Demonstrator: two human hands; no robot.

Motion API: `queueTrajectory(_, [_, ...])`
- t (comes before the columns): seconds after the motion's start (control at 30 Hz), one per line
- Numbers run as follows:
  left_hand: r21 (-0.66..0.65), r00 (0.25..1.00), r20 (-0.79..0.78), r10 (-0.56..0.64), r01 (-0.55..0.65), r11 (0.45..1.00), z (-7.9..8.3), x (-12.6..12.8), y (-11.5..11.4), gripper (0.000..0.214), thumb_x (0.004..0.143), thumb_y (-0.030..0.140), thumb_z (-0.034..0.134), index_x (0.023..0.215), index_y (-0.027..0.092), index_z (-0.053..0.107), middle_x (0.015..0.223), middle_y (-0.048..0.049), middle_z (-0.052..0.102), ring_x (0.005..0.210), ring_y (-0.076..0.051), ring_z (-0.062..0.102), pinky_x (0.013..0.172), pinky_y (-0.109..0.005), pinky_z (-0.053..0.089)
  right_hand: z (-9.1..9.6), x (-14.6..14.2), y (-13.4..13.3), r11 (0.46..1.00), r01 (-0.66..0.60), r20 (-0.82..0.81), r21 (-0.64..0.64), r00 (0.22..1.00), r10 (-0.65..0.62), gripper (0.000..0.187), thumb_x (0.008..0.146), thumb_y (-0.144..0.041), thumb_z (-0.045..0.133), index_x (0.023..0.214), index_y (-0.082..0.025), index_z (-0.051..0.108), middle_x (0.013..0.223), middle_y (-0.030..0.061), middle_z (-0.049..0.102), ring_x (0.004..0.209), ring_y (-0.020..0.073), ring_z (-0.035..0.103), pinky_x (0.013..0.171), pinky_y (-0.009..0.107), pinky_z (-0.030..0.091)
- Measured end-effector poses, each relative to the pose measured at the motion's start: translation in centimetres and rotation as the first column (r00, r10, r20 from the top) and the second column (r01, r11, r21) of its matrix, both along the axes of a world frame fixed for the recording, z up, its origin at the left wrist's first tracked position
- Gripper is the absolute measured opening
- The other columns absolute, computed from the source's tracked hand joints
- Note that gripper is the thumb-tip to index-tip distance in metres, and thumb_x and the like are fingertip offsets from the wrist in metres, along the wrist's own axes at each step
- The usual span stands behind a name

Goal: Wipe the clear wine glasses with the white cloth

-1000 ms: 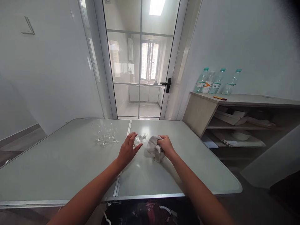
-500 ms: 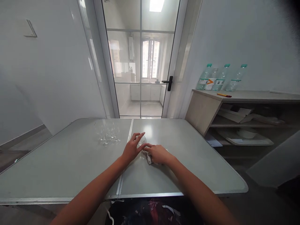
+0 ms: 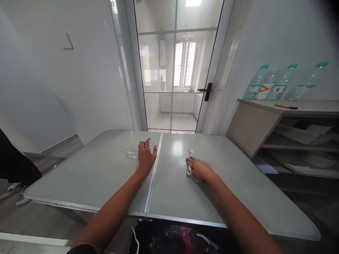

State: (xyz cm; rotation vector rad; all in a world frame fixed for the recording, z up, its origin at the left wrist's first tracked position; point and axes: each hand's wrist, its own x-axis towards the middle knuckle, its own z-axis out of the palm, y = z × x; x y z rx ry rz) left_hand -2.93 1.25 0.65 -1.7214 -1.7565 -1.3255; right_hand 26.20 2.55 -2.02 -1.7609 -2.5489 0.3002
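Observation:
My left hand (image 3: 145, 155) is over the left half of the table, its thumb apart and fingers partly curled, with nothing seen in it. Just beyond it stands a group of clear stemmed glasses (image 3: 129, 151), partly hidden by the hand. My right hand (image 3: 201, 169) is closed on a crumpled white cloth (image 3: 191, 173) low over the right half. At its fingertips is one clear glass (image 3: 190, 152), small and faint; whether the fingers grip it or only touch it I cannot tell.
The grey folding table (image 3: 111, 183) has a metal seam down its middle. Right of it, a wooden shelf unit (image 3: 254, 123) carries several plastic bottles (image 3: 280, 84) and a yellow pen-like item (image 3: 286, 106). A glass door (image 3: 172, 70) lies ahead. A person's leg (image 3: 16, 158) shows at left.
My hands have parted: the left has moved left to the group of glasses, the right has moved right with the cloth and the single glass. The view has turned left, and a person's leg appears.

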Motion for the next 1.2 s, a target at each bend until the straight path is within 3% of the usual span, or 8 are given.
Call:
queueTrajectory(0.17, [-0.039, 0.99, 0.011, 0.144, -0.143, 0.989, 0.2, -2.0, 0.9, 0.043, 0.086, 0.028, 0.063, 0.126, 0.015, 0.058, 0.105, -0.0117, 0.045, 0.097, -0.028, 0.051, 0.09, -0.046, 0.047, 0.3, 2.5, 1.7, 0.989, 0.146, -0.019, 0.026, 0.989, -0.146, 0.06, 0.08, -0.007, 0.051, 0.139, -0.02, 0.057, 0.148, 0.0182, 0.053, 0.116, 0.0281, 0.065, 0.085, 0.032, 0.046])
queueTrajectory(0.5, [-0.052, 0.993, -0.081, 0.082, -0.087, 0.995, 0.2, -2.1, 0.8, 0.009, 0.089, 0.019, 0.058, 0.093, 0.017, 0.066, 0.101, -0.0103, 0.04, 0.1, -0.028, 0.046, 0.091, -0.045, 0.045, 2.8, 1.6, -0.2, 0.898, 0.373, -0.144, 0.235, 0.927, -0.347, 0.025, 0.079, -0.015, 0.052, 0.091, -0.018, 0.074, 0.091, 0.0144, 0.072, 0.085, 0.0239, 0.067, 0.071, 0.029, 0.04])
queueTrajectory(0.57, [-0.003, 0.998, -0.063, 0.016, -0.016, 1.0, 0.5, -1.4, 0.5, 0.009, 0.091, 0.019, 0.057, 0.094, 0.019, 0.065, 0.104, -0.0104, 0.04, 0.102, -0.027, 0.047, 0.094, -0.046, 0.045, 3.2, 0.7, -0.6, 0.891, 0.323, -0.361, 0.318, 0.911, -0.201, 0.023, 0.079, -0.015, 0.047, 0.079, -0.02, 0.069, 0.076, 0.0072, 0.069, 0.075, 0.0199, 0.061, 0.068, 0.027, 0.037])
queueTrajectory(0.7, [0.067, 0.975, 0.094, -0.2, 0.194, 0.979, 0.9, 0.3, -0.4, 0.009, 0.096, 0.023, 0.052, 0.1, 0.02, 0.06, 0.122, -0.0128, 0.04, 0.115, -0.026, 0.05, 0.096, -0.046, 0.049, 2.9, -1.5, -0.9, 0.973, 0.161, -0.705, 0.164, 0.709, 0.002, 0.02, 0.079, -0.02, 0.04, 0.073, -0.021, 0.059, 0.066, -0.002, 0.057, 0.065, 0.0151, 0.05, 0.063, 0.025, 0.034])
queueTrajectory(0.8, [0.03, 0.875, 0.326, -0.357, 0.368, 0.929, 0.9, 1.2, -0.9, 0.014, 0.101, 0.033, 0.045, 0.104, 0.022, 0.053, 0.126, -0.0118, 0.047, 0.111, -0.023, 0.058, 0.094, -0.045, 0.053, 2.7, -2.5, -1.3, 0.991, 0.034, -0.868, -0.127, 0.479, -0.128, 0.015, 0.076, -0.03, 0.047, 0.08, -0.021, 0.058, 0.073, -0.0026, 0.058, 0.068, 0.0149, 0.051, 0.062, 0.023, 0.038])
queueTrajectory(0.9, [0.0, 0.635, 0.63, -0.447, 0.576, 0.817, 0.4, 2.0, -1.0, 0.026, 0.102, 0.05, 0.039, 0.108, 0.025, 0.043, 0.119, -0.0067, 0.053, 0.091, -0.016, 0.068, 0.084, -0.042, 0.06, 3.0, -2.7, -1.9, 0.911, -0.169, -0.909, -0.377, 0.257, -0.329, 0.025, 0.077, -0.042, 0.047, 0.085, -0.02, 0.057, 0.076, 0.0004, 0.06, 0.068, 0.0165, 0.054, 0.062, 0.025, 0.043])
queueTrajectory(1.03, [0.062, 0.29, 0.855, -0.431, 0.766, 0.64, -0.3, 3.2, -1.2, 0.043, 0.095, 0.063, 0.046, 0.117, 0.029, 0.033, 0.12, -0.0055, 0.054, 0.073, -0.014, 0.071, 0.063, -0.038, 0.064, 3.3, -2.4, -2.0, 0.896, -0.255, -0.929, -0.364, 0.16, -0.332, 0.029, 0.067, -0.033, 0.06, 0.092, -0.019, 0.062, 0.083, 0.0013, 0.066, 0.074, 0.0168, 0.058, 0.064, 0.024, 0.044])
queueTrajectory(1.2, [0.081, 0.207, 0.893, -0.399, 0.798, 0.597, -0.8, 4.3, -1.6, 0.062, 0.087, 0.064, 0.061, 0.128, 0.023, 0.038, 0.117, -0.0129, 0.064, 0.068, -0.015, 0.069, 0.059, -0.034, 0.06, 2.8, -1.9, -1.3, 0.914, -0.19, -0.933, -0.359, 0.044, -0.357, 0.034, 0.067, -0.038, 0.079, 0.089, -0.017, 0.064, 0.082, 0.0029, 0.067, 0.072, 0.0179, 0.061, 0.067, 0.028, 0.048])
